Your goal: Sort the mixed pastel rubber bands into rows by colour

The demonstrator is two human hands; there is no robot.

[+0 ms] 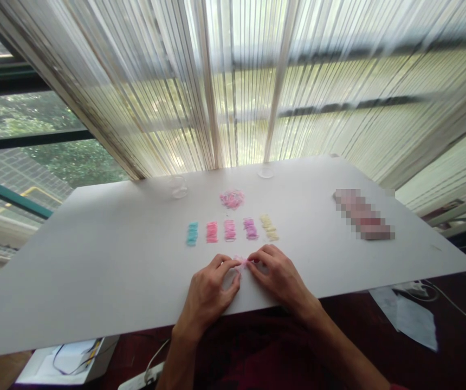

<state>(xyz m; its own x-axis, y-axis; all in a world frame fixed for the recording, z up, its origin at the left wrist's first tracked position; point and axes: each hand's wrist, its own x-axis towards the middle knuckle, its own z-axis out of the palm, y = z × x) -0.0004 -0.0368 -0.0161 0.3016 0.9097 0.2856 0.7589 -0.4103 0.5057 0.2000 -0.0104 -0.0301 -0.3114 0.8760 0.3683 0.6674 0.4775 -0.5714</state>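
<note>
My left hand (211, 290) rests low over the table's front part, its index fingertip touching a small pink cluster of what look like tiny elastic bands (240, 260). A gap shows between that finger and the thumb. From the other side my right hand (276, 271) meets the same cluster, with thumb and index finger pinched together on a pink band. Just beyond my hands lie five neat stacks of similar bands: blue (192, 234), coral pink (212, 232), light pink (230, 230), purple (251, 228) and pale yellow (269, 227).
A loose pink heap of bands (232, 199) lies behind the stacks. Farther back are a clear plastic container (179, 187) and a clear round lid (265, 172). A blurred-out pinkish object (363, 215) sits right on the white table (115, 260). String curtains (241, 108) hang behind.
</note>
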